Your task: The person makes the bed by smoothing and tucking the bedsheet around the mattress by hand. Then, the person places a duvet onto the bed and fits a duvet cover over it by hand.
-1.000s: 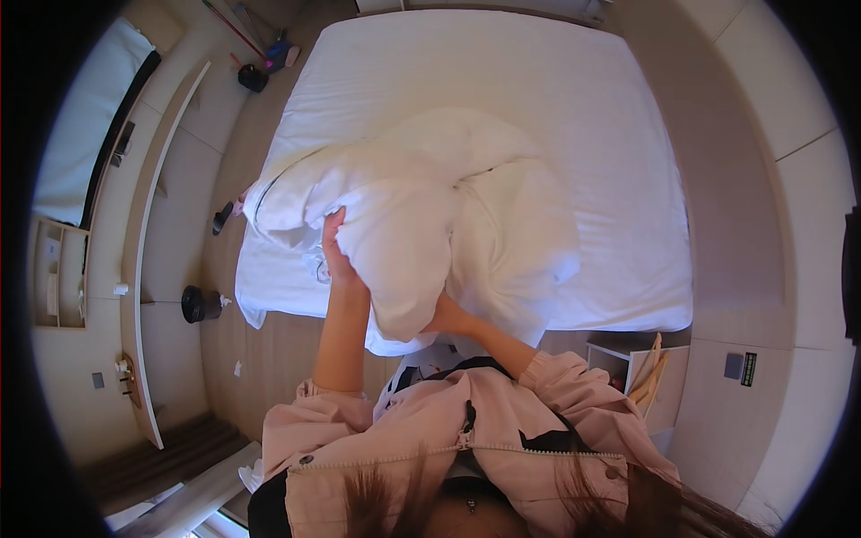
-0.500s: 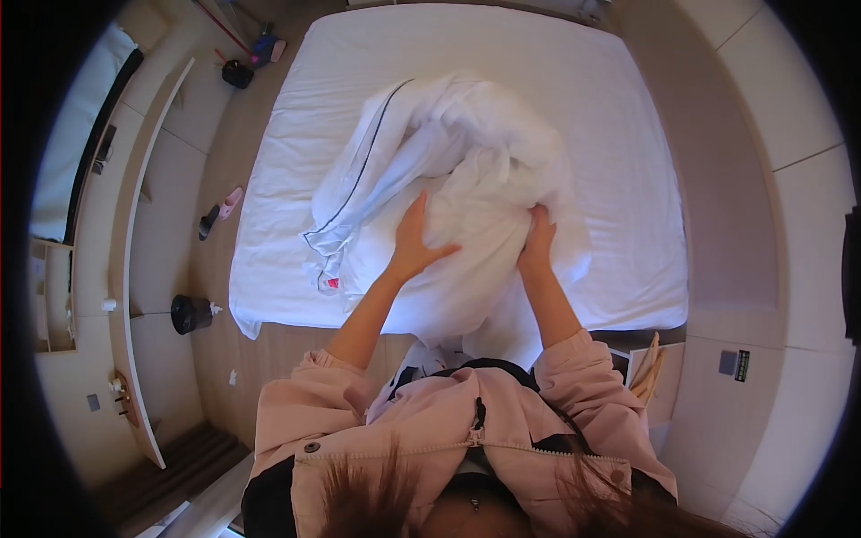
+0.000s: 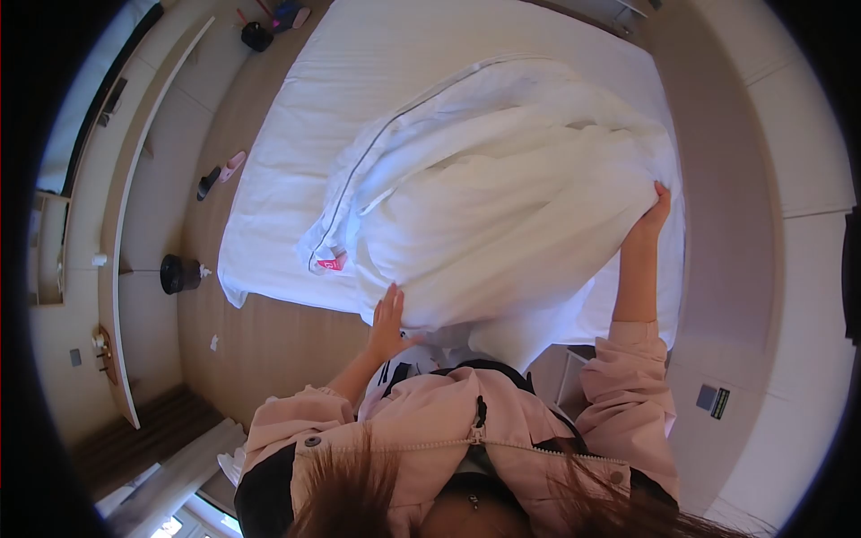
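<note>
Find the white quilt (image 3: 484, 215) rumpled across the bed (image 3: 269, 206); expect soft, bulky, probably light handling, best gripped by bunched edges. Note right hand (image 3: 647, 220) closed on quilt near the bed's right edge, left hand (image 3: 387, 327) at its near edge, fingers spread, gripping nothing.

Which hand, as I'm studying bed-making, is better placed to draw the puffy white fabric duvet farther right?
Probably the right hand: it grips the duvet at its right edge, while the left hand is open, nearer the body.

quilt (image 3: 502, 206) partly hides right hand (image 3: 652, 222), bed (image 3: 273, 206) cropped
</note>
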Demonstrator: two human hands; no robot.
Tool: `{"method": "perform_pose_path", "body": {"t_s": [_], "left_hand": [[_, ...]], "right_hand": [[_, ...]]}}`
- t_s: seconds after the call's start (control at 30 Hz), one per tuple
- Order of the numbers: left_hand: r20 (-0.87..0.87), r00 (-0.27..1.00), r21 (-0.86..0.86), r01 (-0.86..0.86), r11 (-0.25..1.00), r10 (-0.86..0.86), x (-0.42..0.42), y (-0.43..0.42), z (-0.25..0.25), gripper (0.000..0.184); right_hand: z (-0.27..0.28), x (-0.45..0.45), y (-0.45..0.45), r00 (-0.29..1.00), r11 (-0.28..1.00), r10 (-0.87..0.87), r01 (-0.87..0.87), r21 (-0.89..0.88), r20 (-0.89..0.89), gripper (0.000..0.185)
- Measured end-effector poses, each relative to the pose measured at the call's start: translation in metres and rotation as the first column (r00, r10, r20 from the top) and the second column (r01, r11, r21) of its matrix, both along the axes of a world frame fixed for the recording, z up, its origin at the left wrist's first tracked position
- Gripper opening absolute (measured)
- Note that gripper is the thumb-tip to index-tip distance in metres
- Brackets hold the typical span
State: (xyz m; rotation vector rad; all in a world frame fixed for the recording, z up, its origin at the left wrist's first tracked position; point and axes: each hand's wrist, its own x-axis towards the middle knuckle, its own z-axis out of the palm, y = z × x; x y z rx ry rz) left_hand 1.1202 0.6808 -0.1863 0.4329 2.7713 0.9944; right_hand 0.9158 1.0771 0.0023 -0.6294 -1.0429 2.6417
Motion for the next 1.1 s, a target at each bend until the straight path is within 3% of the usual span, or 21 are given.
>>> {"method": "perform_pose_path", "body": {"t_s": [0.1,0.13,0.2,0.27,0.33,0.4,0.43,0.47,0.5,0.53,0.6,0.67,0.73,0.77,0.8,0.83,0.87,0.93,0.97,1.03,1.1], "left_hand": [[-0.088,0.993,-0.185,-0.095,0.978,0.079,0.004,0.021,-0.008,0.068],[-0.090,0.991,-0.184,-0.110,0.977,0.095,-0.004,0.031,-0.017,0.068],[0.174,0.914,0.069,-0.382,0.922,0.366,-0.037,0.045,-0.041,0.043],[0.205,0.862,-0.018,-0.471,0.882,0.464,-0.067,0.076,-0.008,0.029],[0.228,0.810,-0.030,-0.549,0.835,0.541,-0.094,0.114,0.003,0.028],[0.149,0.820,0.408,-0.559,0.721,0.552,-0.125,0.151,0.017,0.029],[0.280,0.808,0.614,-0.566,0.550,0.518,-0.143,0.174,0.030,0.031],[0.400,0.802,0.761,-0.560,0.327,0.443,-0.158,0.198,0.048,0.032],[0.450,0.836,0.829,-0.522,0.202,0.312,-0.169,0.219,0.073,0.033],[0.474,0.863,0.869,-0.490,0.063,0.172,-0.176,0.238,0.101,0.034],[0.589,0.808,0.803,-0.588,0.098,0.015,-0.185,0.274,0.140,0.034],[0.525,0.850,0.837,-0.507,0.208,-0.040,-0.185,0.314,0.137,0.038],[0.315,0.946,0.905,-0.275,0.326,-0.076,-0.176,0.349,0.122,0.038],[0.316,0.945,0.904,-0.274,0.329,-0.081,-0.169,0.349,0.131,0.038],[0.305,0.943,0.831,-0.194,0.522,-0.135,-0.164,0.345,0.141,0.037],[0.304,0.934,0.720,-0.095,0.687,-0.189,-0.158,0.338,0.147,0.036],[0.305,0.932,0.719,-0.093,0.688,-0.193,-0.155,0.333,0.142,0.036],[0.066,0.984,0.779,0.051,0.625,-0.163,-0.149,0.321,0.127,0.029],[0.067,0.984,0.776,0.054,0.628,-0.167,-0.147,0.310,0.130,0.029],[-0.196,0.965,0.514,0.254,0.820,-0.176,-0.142,0.281,0.134,0.032],[-0.434,0.900,0.350,0.209,0.913,-0.039,-0.137,0.255,0.119,0.035]], "right_hand": [[-0.015,-0.030,0.032,0.995,0.995,0.100,-0.100,-0.001,-0.025,0.044],[-0.022,-0.041,0.042,0.994,0.985,0.113,-0.113,0.131,0.012,0.043],[-0.038,-0.047,0.051,0.990,0.954,0.127,-0.137,0.266,0.054,0.043],[-0.056,-0.039,0.056,0.961,0.859,0.275,-0.260,0.442,0.031,0.045],[-0.073,-0.008,0.056,0.962,0.835,0.238,-0.273,0.477,0.134,0.048],[-0.121,0.030,0.056,0.961,0.808,0.226,-0.277,0.520,0.160,0.068],[-0.131,0.055,0.046,0.953,0.722,0.186,-0.298,0.624,0.239,0.068],[-0.191,0.073,0.047,0.976,0.573,0.208,-0.175,0.801,0.065,0.072],[-0.171,0.106,0.025,0.940,0.418,0.236,-0.326,0.848,0.246,0.080],[-0.177,0.133,0.006,0.922,0.299,0.336,-0.297,0.907,0.192,0.082],[-0.165,0.155,-0.036,0.852,0.348,0.505,-0.348,0.870,0.139,0.078],[-0.173,0.151,-0.044,0.822,0.346,0.561,-0.346,0.872,0.103,0.073],[-0.203,0.134,-0.032,0.808,-0.302,0.476,-0.221,0.927,0.348,0.061],[-0.182,0.128,-0.029,0.810,-0.300,0.471,-0.224,0.927,0.348,0.061],[-0.158,0.124,-0.026,0.795,0.141,0.414,-0.536,0.832,0.443,0.056],[-0.140,0.120,-0.027,0.741,0.557,0.404,-0.664,0.498,0.537,0.050],[-0.147,0.116,-0.029,0.742,0.561,0.401,-0.662,0.497,0.537,0.050],[-0.173,0.110,-0.035,0.947,0.713,0.179,-0.311,0.629,0.266,0.047],[-0.189,0.108,-0.032,0.948,0.717,0.176,-0.308,0.626,0.265,0.047],[-0.212,0.105,-0.019,0.951,0.684,0.204,-0.308,0.662,0.231,0.051],[-0.193,0.099,-0.014,0.953,0.756,0.198,-0.297,0.583,0.230,0.050]]}}
